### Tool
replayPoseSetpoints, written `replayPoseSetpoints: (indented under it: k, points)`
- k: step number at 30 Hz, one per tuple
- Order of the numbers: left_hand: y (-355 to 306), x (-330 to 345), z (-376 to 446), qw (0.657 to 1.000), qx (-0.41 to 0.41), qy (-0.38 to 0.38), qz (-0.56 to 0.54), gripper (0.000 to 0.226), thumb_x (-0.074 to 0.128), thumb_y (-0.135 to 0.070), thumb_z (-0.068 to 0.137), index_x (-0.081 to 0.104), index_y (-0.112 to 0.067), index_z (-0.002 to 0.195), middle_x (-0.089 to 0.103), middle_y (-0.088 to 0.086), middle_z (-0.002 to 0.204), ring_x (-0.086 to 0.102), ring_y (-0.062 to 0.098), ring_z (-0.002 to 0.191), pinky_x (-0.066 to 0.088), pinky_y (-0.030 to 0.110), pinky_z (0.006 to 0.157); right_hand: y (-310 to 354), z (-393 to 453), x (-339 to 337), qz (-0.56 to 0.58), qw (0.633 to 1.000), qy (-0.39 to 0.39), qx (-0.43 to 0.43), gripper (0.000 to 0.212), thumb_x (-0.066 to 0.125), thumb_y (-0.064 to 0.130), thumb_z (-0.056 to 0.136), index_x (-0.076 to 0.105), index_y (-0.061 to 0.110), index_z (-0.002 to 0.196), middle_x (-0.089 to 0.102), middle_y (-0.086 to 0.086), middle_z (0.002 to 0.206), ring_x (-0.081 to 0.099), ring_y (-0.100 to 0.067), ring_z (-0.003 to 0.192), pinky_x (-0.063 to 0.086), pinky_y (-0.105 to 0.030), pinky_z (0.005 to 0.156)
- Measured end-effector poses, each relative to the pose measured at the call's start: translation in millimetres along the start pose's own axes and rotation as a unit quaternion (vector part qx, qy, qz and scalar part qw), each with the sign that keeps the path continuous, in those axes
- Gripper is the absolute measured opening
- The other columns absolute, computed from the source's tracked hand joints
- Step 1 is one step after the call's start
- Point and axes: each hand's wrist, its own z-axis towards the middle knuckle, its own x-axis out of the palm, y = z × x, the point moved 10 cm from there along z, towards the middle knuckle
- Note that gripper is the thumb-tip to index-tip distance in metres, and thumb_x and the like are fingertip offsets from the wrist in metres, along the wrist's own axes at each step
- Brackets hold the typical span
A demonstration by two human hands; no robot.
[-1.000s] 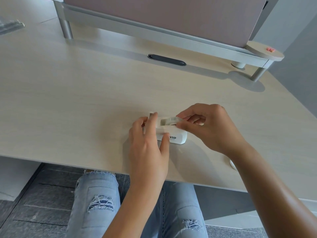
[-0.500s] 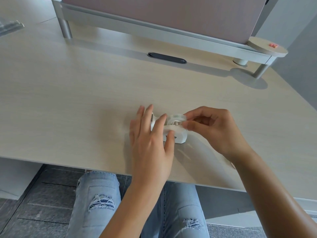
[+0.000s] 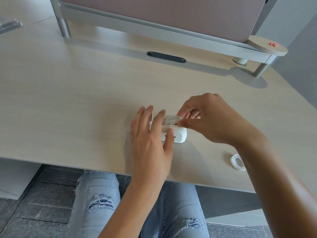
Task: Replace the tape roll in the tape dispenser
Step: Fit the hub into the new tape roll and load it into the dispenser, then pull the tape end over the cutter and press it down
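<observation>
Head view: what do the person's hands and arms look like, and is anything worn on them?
Both the left hand and right hand are bare: no gloves, rings, watch or bracelets show. The forearms are uncovered, with no sleeve in frame. Fingernails look short and unpainted. Below the desk, light blue ripped jeans cover the legs.

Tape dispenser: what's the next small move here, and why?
Probably lift the roll clear of the dispenser. The right hand pinches it at the top of the cradle, the left hand steadies the body, and a spare roll waits on the desk.
</observation>
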Motion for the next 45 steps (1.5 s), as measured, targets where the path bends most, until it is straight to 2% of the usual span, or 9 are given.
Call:
replayPoseSetpoints:
  k: [4, 7, 12, 18, 20, 23, 26, 31, 45]
  points:
    - [2, -4, -1, 0.999, -0.028, 0.005, -0.028, 0.055, 0.070, -0.020, 0.093, 0.053, -0.018, 0.146, 0.050, 0.005, 0.156, 0.053, 0.028, 0.140, 0.057, 0.046, 0.099, 7, 7, -2, -0.039, 0.999, 0.026, 0.009, 0.006, 0.083, 0.024, 0.086, 0.082, 0.025, 0.091, 0.075, 0.014, 0.082, 0.068, 0.003, 0.079, 0.055, -0.015, 0.072]
    - [2, -7, 1, 0.998, -0.028, 0.003, -0.049, 0.062, 0.073, -0.018, 0.092, 0.048, -0.019, 0.149, 0.054, 0.002, 0.151, 0.058, 0.026, 0.133, 0.059, 0.043, 0.094, 11, 11, -1, -0.061, 0.997, 0.035, 0.008, 0.005, 0.083, 0.025, 0.085, 0.082, 0.027, 0.090, 0.075, 0.013, 0.081, 0.068, -0.001, 0.081, 0.058, -0.024, 0.075]
    - [4, -10, 1, 0.997, -0.038, 0.003, -0.068, 0.061, 0.075, -0.016, 0.089, 0.051, -0.017, 0.145, 0.056, 0.000, 0.146, 0.059, 0.023, 0.131, 0.052, 0.033, 0.095, 12, 13, -1, -0.037, 0.998, 0.045, -0.005, 0.005, 0.086, 0.027, 0.083, 0.083, 0.029, 0.086, 0.076, 0.016, 0.077, 0.070, 0.000, 0.079, 0.053, -0.011, 0.067]
    - [5, -8, 3, 0.997, -0.034, 0.001, -0.075, 0.050, 0.076, -0.019, 0.088, 0.061, -0.015, 0.136, 0.054, 0.003, 0.150, 0.054, 0.024, 0.137, 0.047, 0.031, 0.102, 8, 7, 3, 0.020, 1.000, -0.002, -0.019, 0.012, 0.085, 0.026, 0.082, 0.082, 0.026, 0.094, 0.076, 0.012, 0.083, 0.072, -0.005, 0.076, 0.057, -0.021, 0.072]
    - [1, -13, 4, 0.998, -0.017, -0.023, -0.054, 0.041, 0.075, -0.019, 0.087, 0.067, -0.011, 0.127, 0.060, 0.005, 0.141, 0.054, 0.027, 0.134, 0.048, 0.035, 0.104, -1, 0, 6, 0.079, 0.996, -0.051, -0.011, 0.018, 0.086, 0.026, 0.081, 0.082, 0.025, 0.099, 0.075, 0.009, 0.085, 0.071, -0.011, 0.074, 0.058, -0.024, 0.072]
    - [-6, -19, 7, 0.999, 0.003, -0.050, 0.005, 0.029, 0.072, -0.021, 0.085, 0.074, -0.012, 0.112, 0.072, 0.002, 0.112, 0.059, 0.030, 0.113, 0.049, 0.048, 0.094, -19, -10, 13, 0.194, 0.976, -0.094, 0.010, 0.028, 0.088, 0.017, 0.081, 0.079, 0.022, 0.107, 0.075, 0.003, 0.087, 0.070, -0.019, 0.075, 0.058, -0.027, 0.075]
    - [-10, -18, 10, 0.998, -0.016, -0.041, 0.055, 0.023, 0.070, -0.025, 0.084, 0.079, -0.018, 0.104, 0.075, -0.002, 0.099, 0.060, 0.029, 0.107, 0.046, 0.048, 0.093, -27, -17, 16, 0.268, 0.958, -0.102, 0.001, 0.031, 0.086, 0.010, 0.083, 0.076, 0.020, 0.111, 0.077, 0.004, 0.090, 0.072, -0.023, 0.080, 0.060, -0.038, 0.083]
    - [-16, -18, 12, 0.996, -0.045, -0.027, 0.065, 0.026, 0.065, -0.026, 0.084, 0.081, -0.020, 0.103, 0.075, -0.005, 0.097, 0.060, 0.028, 0.108, 0.045, 0.045, 0.094, -32, -15, 19, 0.324, 0.941, -0.095, -0.014, 0.033, 0.087, 0.007, 0.082, 0.075, 0.017, 0.111, 0.078, 0.001, 0.092, 0.073, -0.027, 0.084, 0.060, -0.042, 0.086]
    - [-25, -19, 18, 0.997, -0.074, -0.024, -0.001, 0.028, 0.061, -0.022, 0.085, 0.080, -0.020, 0.105, 0.076, -0.002, 0.098, 0.070, 0.025, 0.100, 0.055, 0.051, 0.090, -37, -8, 24, 0.376, 0.922, -0.080, -0.056, 0.028, 0.088, 0.007, 0.082, 0.074, 0.014, 0.106, 0.078, -0.005, 0.091, 0.072, -0.026, 0.080, 0.060, -0.027, 0.077]
